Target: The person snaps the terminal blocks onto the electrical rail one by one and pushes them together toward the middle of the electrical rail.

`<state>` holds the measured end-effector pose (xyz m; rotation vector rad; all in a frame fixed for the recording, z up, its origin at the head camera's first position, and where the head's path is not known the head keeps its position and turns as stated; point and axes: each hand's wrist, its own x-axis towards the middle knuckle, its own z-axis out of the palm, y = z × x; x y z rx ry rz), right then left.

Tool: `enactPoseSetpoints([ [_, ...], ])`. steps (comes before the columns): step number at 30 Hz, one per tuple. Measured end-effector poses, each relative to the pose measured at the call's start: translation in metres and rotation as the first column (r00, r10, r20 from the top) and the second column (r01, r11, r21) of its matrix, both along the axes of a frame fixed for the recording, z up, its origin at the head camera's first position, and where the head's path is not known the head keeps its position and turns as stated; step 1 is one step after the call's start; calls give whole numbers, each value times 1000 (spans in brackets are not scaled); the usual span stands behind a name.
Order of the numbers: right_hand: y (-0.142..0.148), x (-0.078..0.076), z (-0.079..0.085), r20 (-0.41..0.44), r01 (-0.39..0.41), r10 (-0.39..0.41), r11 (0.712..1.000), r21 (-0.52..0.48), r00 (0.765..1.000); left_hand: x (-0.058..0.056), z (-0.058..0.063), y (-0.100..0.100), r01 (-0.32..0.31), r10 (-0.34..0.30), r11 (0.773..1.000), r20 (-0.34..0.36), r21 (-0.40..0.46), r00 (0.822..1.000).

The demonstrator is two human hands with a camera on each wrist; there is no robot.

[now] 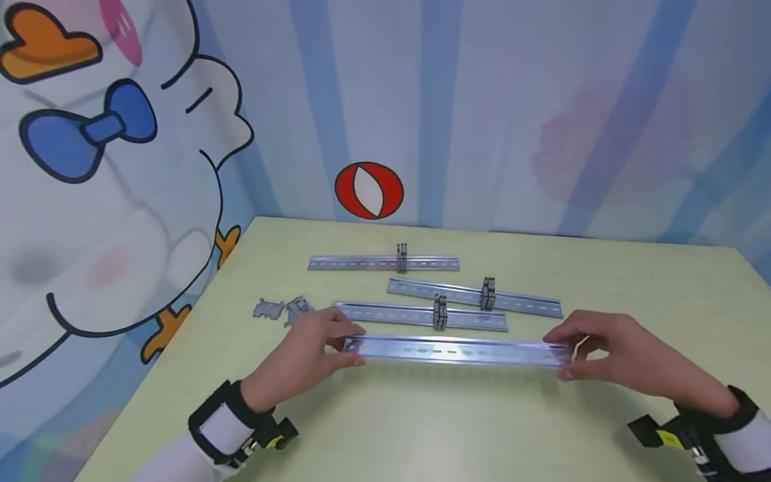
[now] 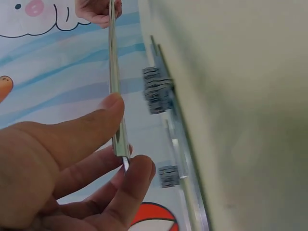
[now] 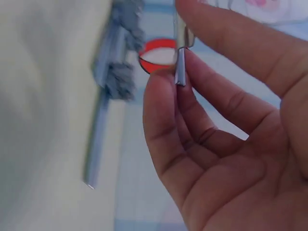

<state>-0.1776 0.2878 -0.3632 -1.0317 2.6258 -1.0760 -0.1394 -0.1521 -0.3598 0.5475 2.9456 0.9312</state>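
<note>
Both hands hold a slotted metal DIN rail (image 1: 458, 351) level above the table, one hand at each end. My left hand (image 1: 316, 341) pinches its left end between thumb and fingers; the left wrist view shows the thumb (image 2: 113, 108) against the rail's side. At the other end my right hand (image 1: 608, 345) grips with thumb and fingertips, and the rail's tip (image 3: 180, 72) shows between them in the right wrist view. Just behind lies another rail (image 1: 385, 312) carrying a cluster of grey clips (image 1: 440, 312).
Two more rails (image 1: 355, 263) (image 1: 530, 303) lie farther back, each with grey clips (image 1: 401, 258) (image 1: 488, 293) on it. Loose grey pieces (image 1: 268, 308) (image 1: 298, 308) lie left of them on the pale yellow table (image 1: 458, 428). A printed wall (image 1: 385, 100) stands behind the table.
</note>
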Motion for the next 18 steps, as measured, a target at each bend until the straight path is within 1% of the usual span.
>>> enactPoseSetpoints([
  [2,-7,4,-9,14,-9,8,1000,27,1000,4,-11,-5,-1,1,1000,4,-17,1000],
  [4,-13,6,-17,40,4,-7,998,60,999,5,-21,-9,12,-12,1000,6,-23,1000],
  [7,-19,6,-27,68,25,-31,995,98,997,4,-31,-9,33,-32,999,13,-35,999],
  [10,-26,6,-33,92,31,-41,993,110,995,3,-35,-9,46,-44,997,35,-64,998],
  [13,-31,6,-37,90,22,-31,995,98,995,2,-38,-11,46,-42,995,46,-88,998],
  [16,-34,5,-37,75,31,-39,994,107,996,0,-41,-13,35,-32,996,35,-86,999],
  [18,-36,5,-37,70,45,-54,990,131,996,-1,-42,-13,27,-25,996,28,-83,999],
])
